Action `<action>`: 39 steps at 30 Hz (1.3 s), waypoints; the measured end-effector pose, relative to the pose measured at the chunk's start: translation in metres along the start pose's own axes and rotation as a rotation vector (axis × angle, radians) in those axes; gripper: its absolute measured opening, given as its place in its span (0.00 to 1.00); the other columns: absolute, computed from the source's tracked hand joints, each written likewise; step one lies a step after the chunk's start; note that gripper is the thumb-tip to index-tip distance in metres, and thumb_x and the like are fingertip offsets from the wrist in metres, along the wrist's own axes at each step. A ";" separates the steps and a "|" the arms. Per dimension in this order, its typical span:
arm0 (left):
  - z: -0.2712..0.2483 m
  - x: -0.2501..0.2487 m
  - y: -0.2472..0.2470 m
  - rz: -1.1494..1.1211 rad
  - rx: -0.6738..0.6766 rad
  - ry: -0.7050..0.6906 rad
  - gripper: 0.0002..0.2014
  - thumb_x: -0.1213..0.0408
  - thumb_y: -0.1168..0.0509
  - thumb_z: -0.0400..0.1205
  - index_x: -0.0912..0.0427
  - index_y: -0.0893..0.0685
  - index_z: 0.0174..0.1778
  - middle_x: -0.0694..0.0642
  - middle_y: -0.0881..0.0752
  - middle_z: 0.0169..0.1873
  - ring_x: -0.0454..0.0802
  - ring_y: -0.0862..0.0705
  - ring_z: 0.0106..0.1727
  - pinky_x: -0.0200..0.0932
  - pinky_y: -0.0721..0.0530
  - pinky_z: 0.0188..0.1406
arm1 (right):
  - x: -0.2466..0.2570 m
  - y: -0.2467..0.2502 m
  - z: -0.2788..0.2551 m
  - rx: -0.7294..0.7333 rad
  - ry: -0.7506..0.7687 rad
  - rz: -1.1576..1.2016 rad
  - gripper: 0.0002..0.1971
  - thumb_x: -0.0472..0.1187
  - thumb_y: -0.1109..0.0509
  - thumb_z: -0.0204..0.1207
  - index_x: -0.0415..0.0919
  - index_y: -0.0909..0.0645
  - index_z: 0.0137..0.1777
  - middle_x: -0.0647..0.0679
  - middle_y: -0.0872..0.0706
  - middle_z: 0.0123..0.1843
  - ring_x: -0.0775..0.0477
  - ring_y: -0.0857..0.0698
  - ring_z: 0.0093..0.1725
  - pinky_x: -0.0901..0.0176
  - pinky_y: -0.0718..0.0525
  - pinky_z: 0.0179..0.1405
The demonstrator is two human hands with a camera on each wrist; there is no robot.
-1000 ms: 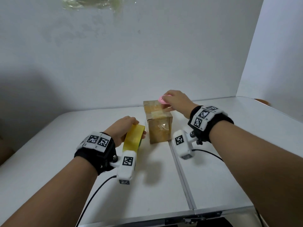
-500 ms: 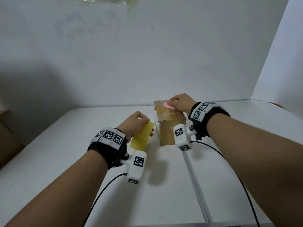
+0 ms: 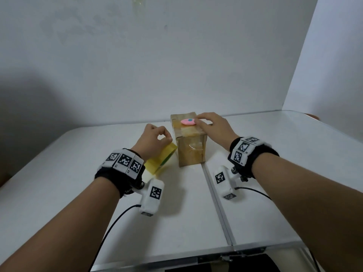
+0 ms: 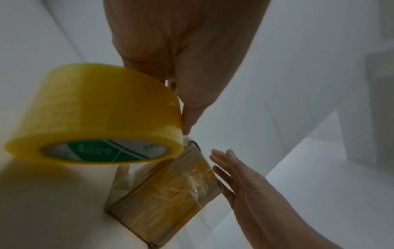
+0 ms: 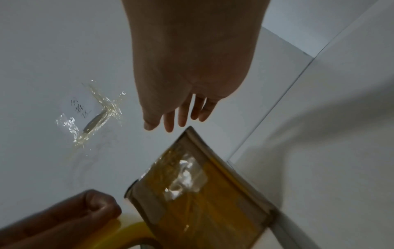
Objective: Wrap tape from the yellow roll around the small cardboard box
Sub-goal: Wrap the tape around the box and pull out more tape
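The small cardboard box (image 3: 190, 150) stands upright at the middle of the white table, with shiny yellowish tape on its top and front. A pink oval thing (image 3: 188, 121) lies on its top. My right hand (image 3: 211, 124) rests on the box top beside the pink thing, fingers straight. In the right wrist view the fingers (image 5: 180, 116) reach out past the box (image 5: 204, 193). My left hand (image 3: 155, 139) grips the yellow tape roll (image 3: 160, 160), tilted, right beside the box's left side. In the left wrist view the roll (image 4: 95, 114) hangs above the box (image 4: 166, 193).
A seam (image 3: 216, 195) runs down the table from the box to the front edge (image 3: 176, 260). White walls close the back and right. A crumpled bit of clear tape and a paper note (image 5: 93, 114) stick to the back wall.
My left hand has carried the roll forward to the box's left side. The right hand has slid to the right on the box top, uncovering the pink thing. The head view has shifted.
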State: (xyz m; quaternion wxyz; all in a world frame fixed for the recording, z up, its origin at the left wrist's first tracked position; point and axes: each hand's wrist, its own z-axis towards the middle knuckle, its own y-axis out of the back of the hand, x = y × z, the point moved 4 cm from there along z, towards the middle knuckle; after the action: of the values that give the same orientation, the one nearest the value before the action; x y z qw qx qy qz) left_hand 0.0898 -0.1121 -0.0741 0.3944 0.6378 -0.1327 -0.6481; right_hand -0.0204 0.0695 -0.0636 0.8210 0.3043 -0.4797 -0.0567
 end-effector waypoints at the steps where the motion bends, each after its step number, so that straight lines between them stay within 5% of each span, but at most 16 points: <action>1: -0.001 -0.004 -0.001 0.050 -0.002 -0.064 0.07 0.60 0.33 0.82 0.60 0.14 0.48 0.52 0.26 0.60 0.44 0.25 0.52 0.35 0.30 0.51 | -0.002 -0.001 -0.005 0.015 0.029 -0.017 0.18 0.54 0.35 0.80 0.50 0.16 0.66 0.55 0.17 0.68 0.54 0.22 0.70 0.56 0.25 0.72; 3: -0.003 -0.010 -0.003 0.142 0.027 -0.161 0.06 0.63 0.32 0.81 0.62 0.15 0.46 0.49 0.26 0.68 0.43 0.26 0.54 0.35 0.32 0.54 | -0.005 -0.004 -0.013 0.085 0.088 -0.052 0.18 0.54 0.36 0.80 0.54 0.18 0.67 0.62 0.18 0.68 0.57 0.22 0.69 0.60 0.25 0.70; 8: -0.007 -0.015 -0.008 0.291 0.162 -0.256 0.03 0.65 0.34 0.81 0.61 0.18 0.44 0.41 0.30 0.79 0.44 0.25 0.51 0.31 0.33 0.49 | -0.014 -0.014 -0.016 0.205 0.130 -0.249 0.26 0.55 0.32 0.78 0.48 0.24 0.74 0.56 0.28 0.79 0.57 0.24 0.71 0.68 0.32 0.66; 13: -0.003 -0.015 -0.017 0.383 0.215 -0.324 0.05 0.66 0.34 0.81 0.64 0.18 0.45 0.42 0.31 0.80 0.48 0.22 0.70 0.31 0.35 0.52 | -0.019 -0.020 -0.008 0.233 0.140 -0.352 0.32 0.60 0.32 0.74 0.48 0.28 0.75 0.52 0.30 0.79 0.50 0.24 0.73 0.50 0.24 0.72; 21: 0.001 -0.015 -0.014 0.422 0.206 -0.376 0.06 0.67 0.33 0.80 0.56 0.22 0.38 0.43 0.29 0.79 0.43 0.22 0.63 0.15 0.36 0.42 | -0.025 -0.022 -0.009 0.167 0.182 -0.500 0.29 0.60 0.29 0.71 0.54 0.31 0.70 0.55 0.33 0.73 0.50 0.20 0.44 0.50 0.15 0.47; 29: 0.002 -0.015 -0.015 0.428 0.202 -0.368 0.06 0.66 0.34 0.81 0.56 0.21 0.38 0.41 0.29 0.79 0.45 0.23 0.70 0.29 0.35 0.48 | -0.029 -0.025 -0.008 0.217 0.178 -0.567 0.38 0.51 0.22 0.67 0.52 0.36 0.74 0.51 0.36 0.73 0.42 0.15 0.48 0.49 0.15 0.41; 33: 0.002 -0.015 -0.016 0.417 0.200 -0.357 0.06 0.67 0.34 0.81 0.57 0.21 0.38 0.40 0.28 0.78 0.45 0.23 0.70 0.31 0.34 0.48 | -0.032 -0.022 -0.003 0.305 0.140 -0.506 0.41 0.49 0.21 0.65 0.53 0.37 0.77 0.52 0.39 0.77 0.42 0.20 0.64 0.42 0.14 0.54; 36: 0.002 -0.015 -0.015 0.422 0.197 -0.366 0.06 0.66 0.33 0.80 0.57 0.21 0.38 0.40 0.28 0.78 0.43 0.22 0.63 0.23 0.33 0.42 | -0.029 -0.013 0.006 0.270 0.084 -0.316 0.38 0.57 0.22 0.64 0.56 0.30 0.74 0.52 0.38 0.77 0.42 0.29 0.75 0.44 0.26 0.74; 39: 0.003 -0.015 -0.015 0.421 0.186 -0.366 0.06 0.66 0.33 0.80 0.57 0.21 0.38 0.40 0.28 0.78 0.44 0.21 0.63 0.26 0.33 0.44 | -0.027 -0.011 0.011 0.185 0.074 -0.249 0.41 0.60 0.22 0.63 0.58 0.33 0.76 0.50 0.38 0.78 0.38 0.34 0.78 0.44 0.34 0.79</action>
State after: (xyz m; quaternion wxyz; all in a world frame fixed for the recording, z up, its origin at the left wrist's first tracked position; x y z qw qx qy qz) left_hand 0.0801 -0.0929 -0.0731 0.4294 0.5022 -0.3900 -0.6414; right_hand -0.0420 0.0661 -0.0858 0.7930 0.4379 -0.4110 -0.1025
